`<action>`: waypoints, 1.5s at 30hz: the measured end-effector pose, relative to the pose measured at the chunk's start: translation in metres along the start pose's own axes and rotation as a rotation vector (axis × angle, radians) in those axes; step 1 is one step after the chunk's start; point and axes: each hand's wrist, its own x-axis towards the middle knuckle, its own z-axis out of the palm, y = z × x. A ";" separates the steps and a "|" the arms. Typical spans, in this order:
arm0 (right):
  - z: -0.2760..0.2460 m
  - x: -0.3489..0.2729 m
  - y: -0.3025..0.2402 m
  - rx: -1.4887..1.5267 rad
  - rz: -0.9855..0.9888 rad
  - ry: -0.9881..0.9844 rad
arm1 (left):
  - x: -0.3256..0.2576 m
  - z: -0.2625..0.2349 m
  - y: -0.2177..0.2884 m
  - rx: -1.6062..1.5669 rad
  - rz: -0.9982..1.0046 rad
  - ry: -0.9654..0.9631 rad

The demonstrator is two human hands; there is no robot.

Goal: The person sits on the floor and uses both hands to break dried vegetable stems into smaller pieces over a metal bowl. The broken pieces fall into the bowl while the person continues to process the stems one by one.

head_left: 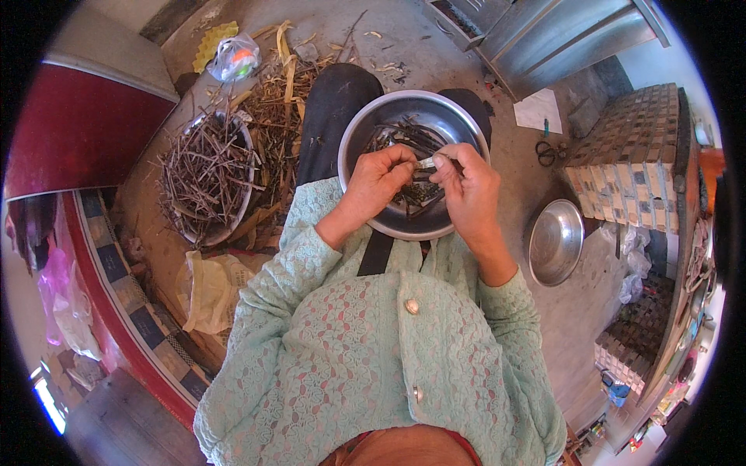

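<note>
A wide metal basin [359,124] rests on my lap, between my dark trouser legs. Thin dark stalk-like pieces [420,138] lie loose inside it. Over the basin, my left hand [381,177] and my right hand [468,185] meet with thumbs and fingertips pinched together. Between them is a small pale strip [426,163], its two ends at the fingertips of either hand. What exactly the strip is I cannot make out. Both hands are closed, and the fingers partly cover the stalk pieces below.
Left of my legs stands a basin heaped with dry twigs [206,175], beside straw and husks [280,116]. On the floor to the right lie an empty metal bowl [556,242], scissors [546,153] and white paper [538,111]. A brick structure [625,155] stands beyond.
</note>
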 end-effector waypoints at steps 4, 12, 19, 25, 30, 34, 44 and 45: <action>0.001 -0.002 0.003 -0.025 -0.060 -0.031 | 0.004 0.001 -0.013 0.135 0.136 0.059; 0.005 -0.005 0.006 -0.189 -0.195 -0.061 | 0.005 0.000 -0.016 0.267 0.123 0.105; 0.006 -0.005 0.004 -0.110 -0.149 0.023 | 0.004 -0.001 -0.012 0.084 0.053 0.038; -0.005 -0.001 0.001 -0.151 -0.128 0.077 | -0.002 -0.001 0.000 -0.136 -0.049 -0.014; -0.007 -0.001 -0.002 -0.121 -0.106 0.050 | 0.002 -0.001 -0.013 -0.082 0.065 -0.046; -0.008 -0.001 0.001 -0.094 -0.104 0.053 | 0.002 -0.002 -0.014 0.006 0.102 -0.074; -0.009 -0.001 0.000 -0.124 -0.093 0.017 | 0.003 0.001 -0.019 0.109 0.150 0.021; -0.008 -0.001 0.002 -0.146 -0.112 0.007 | 0.003 0.001 -0.013 0.143 0.143 0.032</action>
